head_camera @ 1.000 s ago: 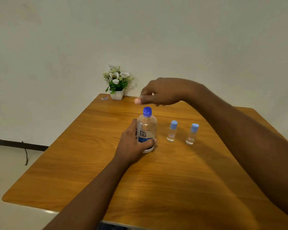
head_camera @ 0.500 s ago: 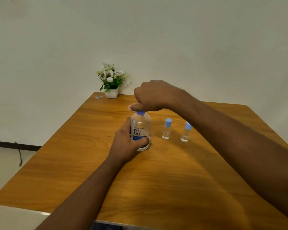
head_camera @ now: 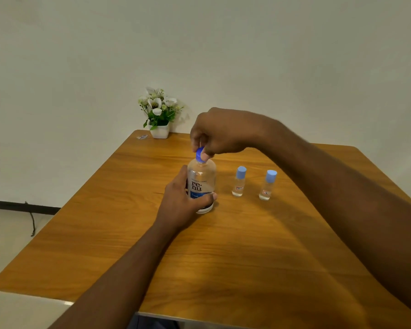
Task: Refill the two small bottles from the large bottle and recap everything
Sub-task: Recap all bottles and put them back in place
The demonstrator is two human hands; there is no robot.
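Two hands on one bottle, from where I sit. Nearest me, past the bare wood of the table (head_camera: 199, 269), my left hand (head_camera: 180, 200) wraps the lower half of the large bottle (head_camera: 202, 184). The thumb lies in front over the blue band of the label and the other fingers curl out of sight behind. The bottle stands upright on the table, roughly midway across. My right hand (head_camera: 220, 132) reaches in from above, fingertips pinching the dark blue cap (head_camera: 200, 155). The cap looks tilted on the neck (I cannot tell whether it is free of the thread).

My worry is that the bottle looks nearly full. If the left hand squeezes as the cap lets go, I would expect liquid to spill from the neck onto the wood. A cap held only by fingertips could also slip and roll away. My right forearm also passes over the inner small bottle (head_camera: 239, 181) and the outer small bottle (head_camera: 268, 185). A careless drop of the arm would likely topple them, since they look narrow and light.

The large bottle is clear plastic with round shoulders, "re-nu" in dark letters and a pale base. Both small bottles stand upright to its right, apart from each other, under pale blue caps. I cannot tell how full they are.

At the far corner, a white pot of flowers (head_camera: 159, 115) sits against the wall.
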